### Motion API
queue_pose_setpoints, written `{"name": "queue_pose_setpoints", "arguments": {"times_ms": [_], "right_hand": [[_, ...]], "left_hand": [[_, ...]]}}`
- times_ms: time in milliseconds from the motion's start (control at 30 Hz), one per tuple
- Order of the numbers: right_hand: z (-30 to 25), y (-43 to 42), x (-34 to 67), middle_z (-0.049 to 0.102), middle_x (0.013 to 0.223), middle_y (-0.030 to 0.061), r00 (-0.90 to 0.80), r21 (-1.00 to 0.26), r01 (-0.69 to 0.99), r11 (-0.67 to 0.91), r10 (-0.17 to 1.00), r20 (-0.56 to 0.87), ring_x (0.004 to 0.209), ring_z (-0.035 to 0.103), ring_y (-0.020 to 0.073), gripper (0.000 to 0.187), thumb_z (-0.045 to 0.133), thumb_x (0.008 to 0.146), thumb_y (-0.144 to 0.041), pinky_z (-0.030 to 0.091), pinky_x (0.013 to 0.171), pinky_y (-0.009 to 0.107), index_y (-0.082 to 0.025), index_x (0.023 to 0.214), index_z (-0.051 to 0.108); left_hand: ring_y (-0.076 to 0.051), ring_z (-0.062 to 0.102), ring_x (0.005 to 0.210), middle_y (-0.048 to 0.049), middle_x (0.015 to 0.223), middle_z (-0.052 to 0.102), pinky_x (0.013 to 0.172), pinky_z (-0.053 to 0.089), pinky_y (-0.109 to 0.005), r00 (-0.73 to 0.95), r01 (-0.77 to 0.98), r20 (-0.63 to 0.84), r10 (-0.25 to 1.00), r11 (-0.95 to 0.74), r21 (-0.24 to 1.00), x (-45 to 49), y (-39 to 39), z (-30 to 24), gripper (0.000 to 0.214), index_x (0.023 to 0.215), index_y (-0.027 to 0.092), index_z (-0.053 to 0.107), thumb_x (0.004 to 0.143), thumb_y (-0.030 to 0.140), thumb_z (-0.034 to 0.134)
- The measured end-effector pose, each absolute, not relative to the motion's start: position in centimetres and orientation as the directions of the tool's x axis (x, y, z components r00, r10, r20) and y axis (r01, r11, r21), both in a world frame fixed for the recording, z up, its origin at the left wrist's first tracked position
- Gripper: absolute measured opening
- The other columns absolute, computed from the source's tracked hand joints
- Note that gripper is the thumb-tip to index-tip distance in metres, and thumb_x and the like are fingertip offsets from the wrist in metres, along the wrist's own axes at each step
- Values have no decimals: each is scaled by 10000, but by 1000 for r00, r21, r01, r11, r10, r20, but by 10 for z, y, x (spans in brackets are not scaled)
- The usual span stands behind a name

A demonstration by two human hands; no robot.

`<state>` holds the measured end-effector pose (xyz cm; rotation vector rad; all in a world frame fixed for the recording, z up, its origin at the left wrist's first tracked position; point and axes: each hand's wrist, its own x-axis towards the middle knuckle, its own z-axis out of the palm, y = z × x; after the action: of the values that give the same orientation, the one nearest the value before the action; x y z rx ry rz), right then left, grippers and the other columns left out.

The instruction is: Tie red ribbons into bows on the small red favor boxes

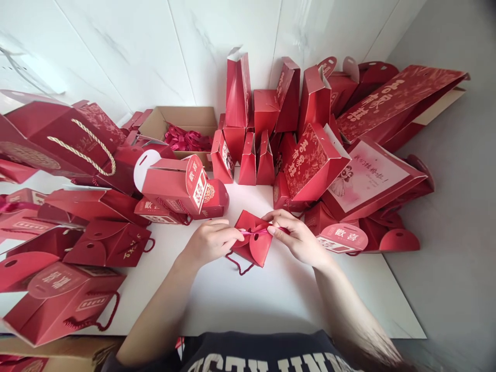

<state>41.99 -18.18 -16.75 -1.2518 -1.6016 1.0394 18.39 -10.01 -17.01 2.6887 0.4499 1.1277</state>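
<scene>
Red card forms the small box (253, 251) that lies at the centre of the frame, on the white table (217, 305), directly between my hands. A pink ribbon (256, 231) crosses its top, where rounded flaps meet; a dark red cord handle (241, 268) droops from its lower left edge onto the tabletop.

Handling: the box should be light and fairly stiff, though its thin walls would probably crease under a hard squeeze. Its smooth faces may slide easily on the table, so an even pull from both sides should suit it. The ribbon looks soft, limp and somewhat slippery; it is best taken close to the flaps, between thumb and forefinger. The folded edges would offer the firmest hold on the box itself.

Pose: my left hand (212, 240) comes in from the left, knuckles uppermost, thumb and forefinger pinched on the ribbon at the box's left side. My right hand (296, 235) mirrors it, its fingertips narrowed on the ribbon at the right, with a short length emerging beyond them. Both forearms (157, 305) rise from the lower corners of my shirt (263, 343) and converge towards the centre.
</scene>
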Motion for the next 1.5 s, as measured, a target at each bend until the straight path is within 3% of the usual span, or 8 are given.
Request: {"name": "queue_pose_setpoints", "arguments": {"times_ms": [167, 467, 567, 800, 900, 1133, 1333, 1500], "right_hand": [[-168, -180, 423, 577, 1096, 66, -141, -943, 292, 162, 982, 125, 1067, 564, 194, 309, 500, 973, -329, 410, 946, 330, -204, 694, 457], [-170, -180, 425, 626, 1000, 58, -125, -930, 341, 139, 987, 102, 915, 571, 194, 323, 526, 952, -400, 430, 827, 323, -209, 700, 460], [-170, -180, 424, 631, 973, 52, -118, -925, 356, 133, 988, 96, 878, 560, 187, 321, 523, 954, -396, 423, 794, 316, -210, 702, 453], [-170, -181, 423, 643, 959, 47, -105, -929, 352, 117, 991, 85, 862, 559, 180, 318, 527, 954, -394, 420, 775, 309, -209, 707, 448], [-171, -181, 421, 654, 953, 49, -107, -929, 352, 111, 991, 77, 861, 574, 186, 311, 529, 951, -401, 431, 769, 314, -211, 714, 459], [-166, -183, 416, 657, 992, 59, -99, -913, 377, 154, 987, 126, 914, 595, 204, 276, 528, 953, -392, 453, 815, 336, -218, 743, 483], [-163, -184, 413, 650, 1049, 70, -126, -903, 402, 155, 986, 113, 1013, 599, 222, 280, 497, 969, -392, 440, 911, 360, -218, 752, 530], [-164, -186, 409, 638, 1091, 71, -89, -892, 421, 162, 987, 137, 1026, 601, 221, 276, 521, 960, -379, 431, 933, 364, -219, 736, 504]], "left_hand": [[-82, 511, 558, 51, 649, 668, 544, 418, -192, 672, 208, 646, 363, -929, 307, 184, -97, -168, 243, 791, 218, 662, 808, -3, 564], [-110, 565, 555, 40, 659, 610, 582, 414, -215, 620, 652, 287, 730, -683, 330, 166, -95, -151, 269, 1112, 231, 611, 854, 204, 539], [-141, 624, 664, 17, 802, 675, 620, 430, -233, 605, 664, 121, 787, -583, 469, 166, -95, -145, 299, 1100, 252, 616, 816, 196, 544], [-127, 574, 659, 17, 721, 614, 603, 409, -225, 714, 488, -271, 645, -182, 854, 164, -91, -130, 62, 840, 191, 543, 837, 217, 486], [-128, 551, 563, 9, 589, 572, 556, 416, -234, 710, 457, -393, 584, 42, 888, 167, -92, -130, 290, 780, 180, 522, 921, 415, 428], [-73, 394, 463, 47, 538, 430, 462, 317, -209, 631, 481, -343, 696, -4, 877, 183, -102, -134, 347, 644, 167, 494, 858, 431, 563], [-114, 536, 640, 14, 712, 605, 605, 410, -231, 688, 457, -171, 705, -239, 857, 191, -114, -130, 203, 769, 172, 599, 840, 362, 594], [-108, 553, 535, 26, 610, 566, 508, 396, -218, 648, 502, -273, 712, -129, 855, 188, -113, -127, 289, 762, 177, 570, 874, 443, 545]]}}
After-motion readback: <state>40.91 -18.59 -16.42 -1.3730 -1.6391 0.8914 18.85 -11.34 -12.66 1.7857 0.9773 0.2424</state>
